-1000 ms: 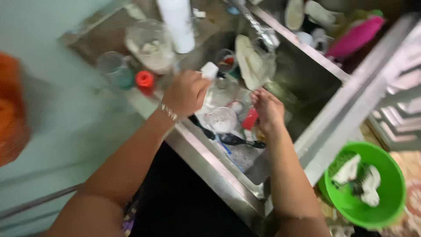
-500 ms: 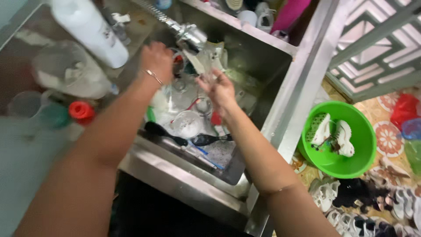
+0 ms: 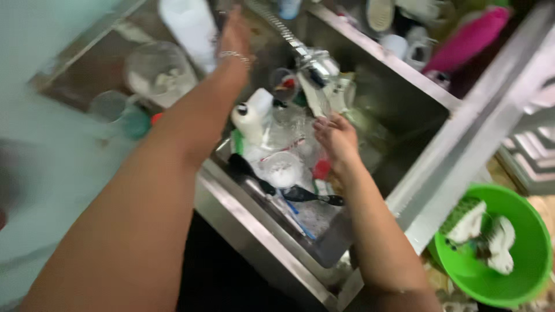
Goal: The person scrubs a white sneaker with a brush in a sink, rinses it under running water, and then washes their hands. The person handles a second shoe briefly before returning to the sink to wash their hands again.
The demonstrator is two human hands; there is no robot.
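The left hand (image 3: 234,37) reaches beside the white bottle (image 3: 188,26), its fingers too blurred to tell, while the right hand (image 3: 335,138) hangs loosely apart over the dishes (image 3: 283,144) in the sink (image 3: 393,86).

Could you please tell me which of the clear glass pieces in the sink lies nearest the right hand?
The glass piles right beside the right hand in the sink; the round clear bowl sits lower, and the big jar is outside on the counter.

Steel sink (image 3: 404,190) in a pale counter (image 3: 52,173), green basin (image 3: 523,289) on patterned floor.
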